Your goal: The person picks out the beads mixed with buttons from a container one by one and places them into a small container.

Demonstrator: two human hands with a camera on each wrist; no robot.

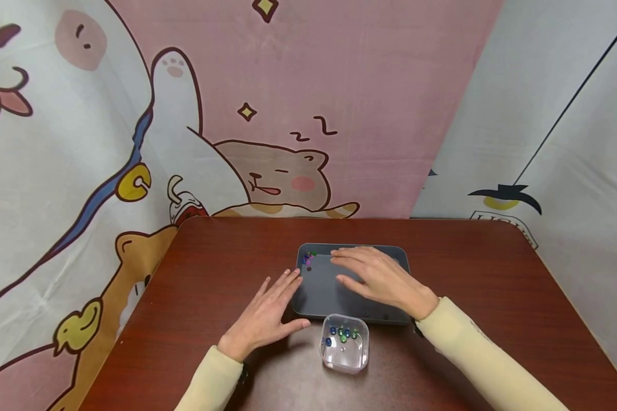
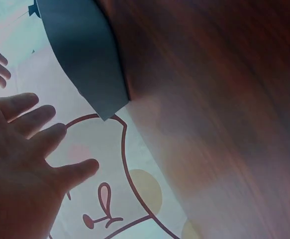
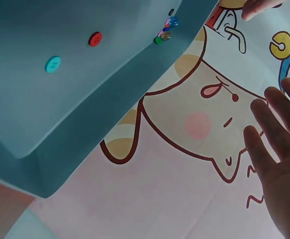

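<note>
In the head view the right hand hides part of the tray, and the small pieces clustered in its far left corner — like the dark specks near its closer edge — are too tiny to identify. The bottom edge cuts off the left sleeve. The left wrist view blurs the tabletop and the tray's wall conceals its floor, while the right wrist view crops the left hand at the top.
</note>
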